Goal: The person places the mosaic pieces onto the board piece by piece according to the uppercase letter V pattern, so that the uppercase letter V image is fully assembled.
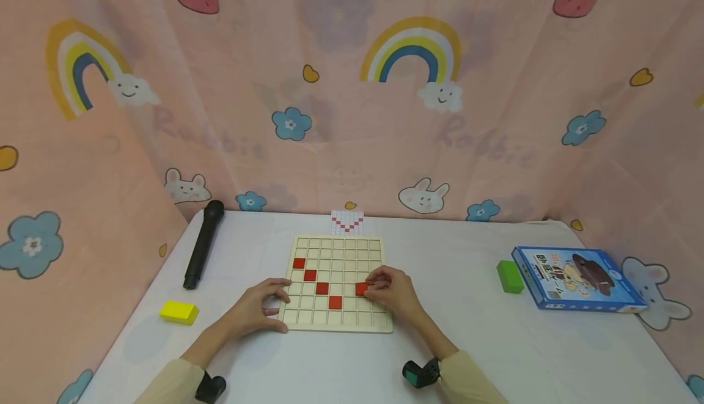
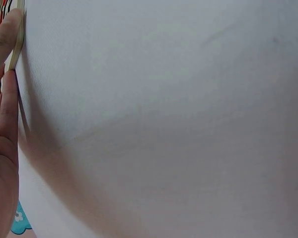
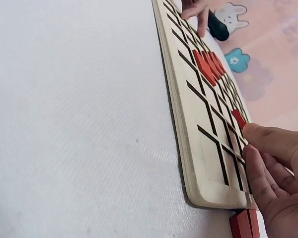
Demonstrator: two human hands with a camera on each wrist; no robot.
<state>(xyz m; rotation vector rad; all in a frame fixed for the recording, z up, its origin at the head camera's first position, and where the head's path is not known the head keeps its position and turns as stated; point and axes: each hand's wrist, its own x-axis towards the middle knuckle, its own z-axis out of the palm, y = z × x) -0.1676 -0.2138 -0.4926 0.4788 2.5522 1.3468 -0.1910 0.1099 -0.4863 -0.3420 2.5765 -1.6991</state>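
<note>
Nearest the person, the right hand [image 1: 392, 293] rests on the right part of the square pale wooden grid board [image 1: 337, 326], its fingers curled and pinching a small flat red square tile [image 1: 361, 289] that sits at their tips, on the hand's left side and pointing toward the middle of the board. This tile lies one row up and a couple of cells to the right of the lowest tile in a descending diagonal of four red square tiles [image 1: 322, 288], which runs from the upper left of the board down toward its centre; so the held tile sits on the rising side of a V, and the right hand is plainly the nearer one to it. In the right wrist view a fingertip presses over the red tile [image 3: 238, 118] in its cell, and two more red tiles [image 3: 244, 224] lie on the white tablecloth [image 1: 456, 343] just off the board's near corner. The left hand [image 1: 263, 307] lies at the board's left edge, fingers loosely bent, thumb and fingertips touching the wooden rim and steadying it, holding nothing else. Farther out, a yellow block [image 1: 179, 312] lies to the left, a green block [image 1: 509, 276] and a blue box [image 1: 577, 279] to the right. Beyond the board, a small card with a red V pattern [image 1: 347, 222] stands by the pink curtain, and a black microphone [image 1: 203, 244] lies left of it.
</note>
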